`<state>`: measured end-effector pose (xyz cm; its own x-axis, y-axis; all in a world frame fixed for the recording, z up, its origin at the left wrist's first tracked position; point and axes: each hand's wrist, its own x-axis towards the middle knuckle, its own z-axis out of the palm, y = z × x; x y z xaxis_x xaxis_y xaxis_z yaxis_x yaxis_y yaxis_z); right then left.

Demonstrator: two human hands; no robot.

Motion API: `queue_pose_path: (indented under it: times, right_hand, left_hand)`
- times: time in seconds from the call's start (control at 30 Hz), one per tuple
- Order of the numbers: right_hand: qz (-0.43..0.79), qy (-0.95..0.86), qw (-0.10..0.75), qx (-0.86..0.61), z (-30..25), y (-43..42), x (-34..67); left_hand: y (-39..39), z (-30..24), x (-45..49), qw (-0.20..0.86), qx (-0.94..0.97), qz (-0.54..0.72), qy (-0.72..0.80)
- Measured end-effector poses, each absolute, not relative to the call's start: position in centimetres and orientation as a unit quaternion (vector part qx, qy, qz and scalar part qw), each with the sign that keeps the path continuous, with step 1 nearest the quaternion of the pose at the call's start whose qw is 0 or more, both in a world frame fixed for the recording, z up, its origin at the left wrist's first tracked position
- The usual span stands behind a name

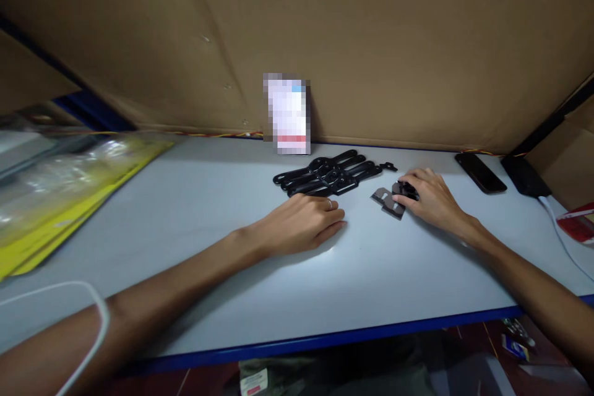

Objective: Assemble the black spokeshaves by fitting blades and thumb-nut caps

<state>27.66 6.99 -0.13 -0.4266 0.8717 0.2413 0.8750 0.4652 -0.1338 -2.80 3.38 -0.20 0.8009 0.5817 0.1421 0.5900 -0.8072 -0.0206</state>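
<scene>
My left hand (309,223) rests palm down on the table, its ringed fingers loosely curled together. No object shows in it, though the palm side is hidden. Just beyond it lies a pile of black slotted tool handles (331,173) with rounded ends. My right hand (431,195) has its thumb and fingers closed around a small stack of dark metal blades (406,190). Flat grey slotted blades (388,203) lie partly overlapped beside its thumb. One small black notched piece (388,166) sits apart, between the handles and my right hand.
A lit phone (288,114), its screen blurred, leans on the cardboard wall (394,43). Another dark phone (480,173) and a black box (526,176) with a white cable are at right. Yellow sheets and clear plastic packaging (74,182) cover the left side. A blue edge (325,340) borders the table (223,192).
</scene>
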Motion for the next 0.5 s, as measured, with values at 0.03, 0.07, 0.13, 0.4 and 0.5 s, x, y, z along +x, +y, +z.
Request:
queue_pose_path:
  times: [0.03,0.07,0.13,0.4,0.5]
  right_hand:
    - [-0.006,-0.848,0.154,-0.507,-0.3,7.3,27.7]
    - [-0.003,-0.854,0.164,-0.493,-0.4,7.5,27.8]
    - [0.016,-0.869,0.168,-0.465,-0.7,8.0,27.8]
    - [0.051,-0.819,0.273,-0.502,0.6,8.9,29.1]
    - [0.054,-0.829,0.258,-0.493,0.6,9.1,29.5]
  left_hand:
    - [3.4,-0.2,-2.8,0.031,-0.948,-0.063,-0.31]
    - [3.4,-0.3,-2.8,0.03,-0.948,-0.063,-0.31]
    - [3.4,-0.3,-2.8,0.031,-0.949,-0.066,-0.306]
    - [3.4,-0.1,-2.7,0.036,-0.95,-0.069,-0.304]
    - [3.4,-0.1,-2.7,0.032,-0.95,-0.07,-0.303]
